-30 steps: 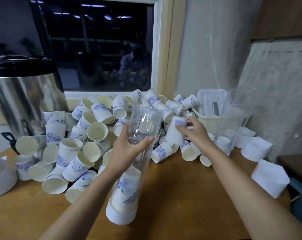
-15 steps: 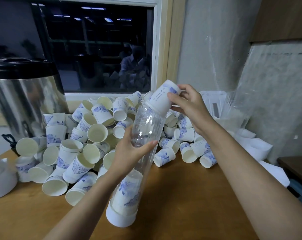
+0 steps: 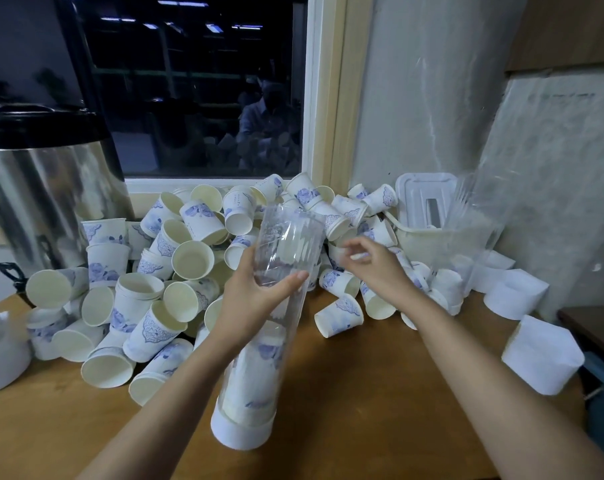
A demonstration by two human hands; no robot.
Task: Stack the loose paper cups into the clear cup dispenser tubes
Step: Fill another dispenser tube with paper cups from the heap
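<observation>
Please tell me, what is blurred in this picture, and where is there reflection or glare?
Head view: dim light overall; the right hand is motion-blurred, the left hand gripping the clear tube is sharper; the dark window reflects ceiling lights and a person; the steel urn shows streaky glare.

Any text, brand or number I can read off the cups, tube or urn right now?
No text can be read.
Paper cups: blue floral and ornamental prints only, no words.
One cup by the window sill: a few small dark marks, too small to read.
Clear dispenser tube, steel urn: no label shows.
</observation>
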